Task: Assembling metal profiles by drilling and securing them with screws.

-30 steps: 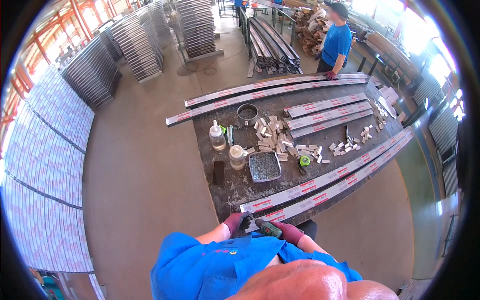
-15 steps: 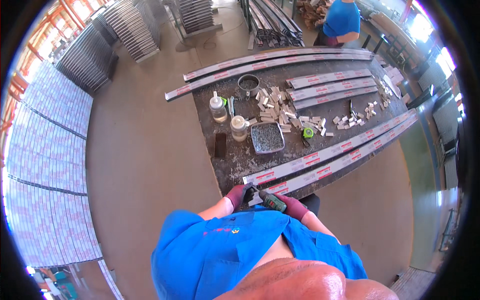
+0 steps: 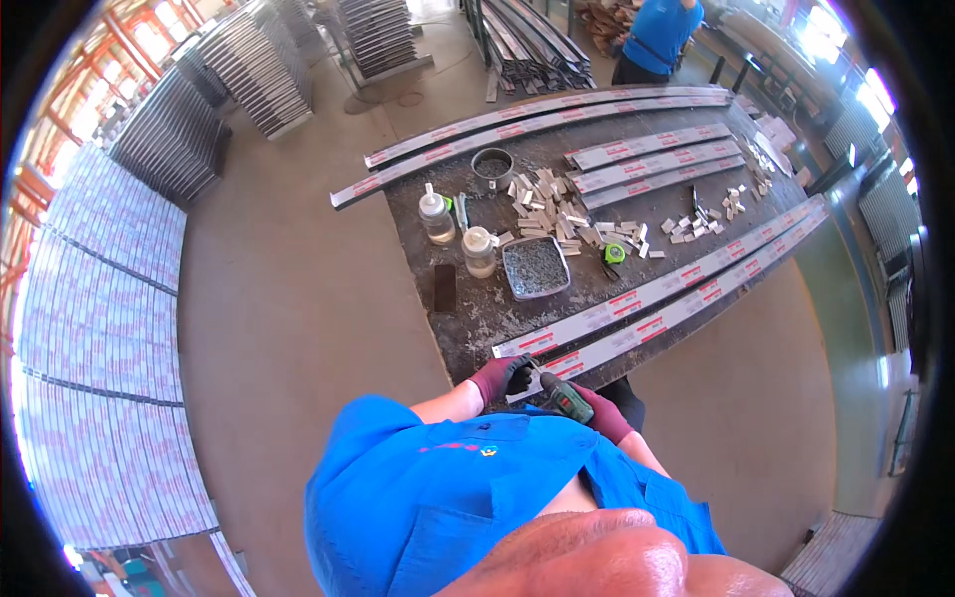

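Observation:
My right hand (image 3: 606,415), in a maroon work glove, is closed round a green cordless drill (image 3: 569,400), whose nose points at the near-left ends of two long profiles. My left hand (image 3: 494,381), in a maroon glove with dark fingers, is at those ends with its fingers curled together. What it pinches is too small to make out. The inner long profile (image 3: 617,304) and the outer long profile (image 3: 637,340) lie side by side along the near table edge, both wrapped in white film with red print. Where the drill tip touches is hidden by my fingers.
On the dark table (image 3: 477,328) stand a tub of small screws (image 3: 535,269), two plastic bottles, a metal mug (image 3: 492,169) and a phone (image 3: 445,288). Small metal pieces (image 3: 557,209), a green tape measure (image 3: 614,254) and more profiles lie beyond. Another person (image 3: 657,40) stands at the far side.
Both my hands and the drill have shifted slightly right along the profile ends. The other person at the far side has changed posture. The whole view has tilted a little.

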A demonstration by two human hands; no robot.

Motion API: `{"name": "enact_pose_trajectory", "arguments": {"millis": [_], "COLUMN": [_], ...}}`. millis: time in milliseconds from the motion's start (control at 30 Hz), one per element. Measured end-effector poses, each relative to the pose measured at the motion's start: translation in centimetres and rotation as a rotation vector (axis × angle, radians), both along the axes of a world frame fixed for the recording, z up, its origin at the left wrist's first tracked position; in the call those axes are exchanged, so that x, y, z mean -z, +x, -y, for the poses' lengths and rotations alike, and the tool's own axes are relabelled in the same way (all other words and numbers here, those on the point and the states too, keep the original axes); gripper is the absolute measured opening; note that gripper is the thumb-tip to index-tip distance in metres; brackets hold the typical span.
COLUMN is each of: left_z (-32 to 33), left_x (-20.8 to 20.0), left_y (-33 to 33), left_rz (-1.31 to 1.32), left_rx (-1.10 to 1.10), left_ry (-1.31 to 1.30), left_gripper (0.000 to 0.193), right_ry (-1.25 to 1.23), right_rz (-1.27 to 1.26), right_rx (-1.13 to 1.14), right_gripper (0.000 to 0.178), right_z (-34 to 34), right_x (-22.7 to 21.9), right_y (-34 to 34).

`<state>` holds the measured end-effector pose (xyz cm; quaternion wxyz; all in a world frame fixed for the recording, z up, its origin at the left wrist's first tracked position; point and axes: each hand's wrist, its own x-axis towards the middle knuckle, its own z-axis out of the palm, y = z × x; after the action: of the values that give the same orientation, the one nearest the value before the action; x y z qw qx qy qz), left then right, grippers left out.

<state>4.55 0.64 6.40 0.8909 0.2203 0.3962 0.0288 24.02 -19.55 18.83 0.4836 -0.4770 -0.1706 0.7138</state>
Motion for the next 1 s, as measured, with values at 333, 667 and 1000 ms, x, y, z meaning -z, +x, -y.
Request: {"name": "enact_pose_trajectory", "arguments": {"millis": [333,667,1000], "left_z": [-1.2,-13.1,9.0], "left_x": [-4.6,-30.6,-6.9], "left_y": [-0.6,-45.5,-36.0], "left_rz": [0.196,-0.110,-0.434], "left_rx": [0.192,-1.708,-1.225], "left_ry": [0.333,1.264,0.672], "left_gripper": [0.038,0.050,0.045], "right_ry": [0.319,0.476,0.394], "right_rz": [0.252,0.529,0.330], "right_rx": [0.165,0.006,-0.147], "right_gripper": [0.052,0.068,0.051], "right_z": [-0.3,2.7,2.3], "right_x": [0.7,0.2,-0.5], "right_y": [2.1,8.8,13.6]}}
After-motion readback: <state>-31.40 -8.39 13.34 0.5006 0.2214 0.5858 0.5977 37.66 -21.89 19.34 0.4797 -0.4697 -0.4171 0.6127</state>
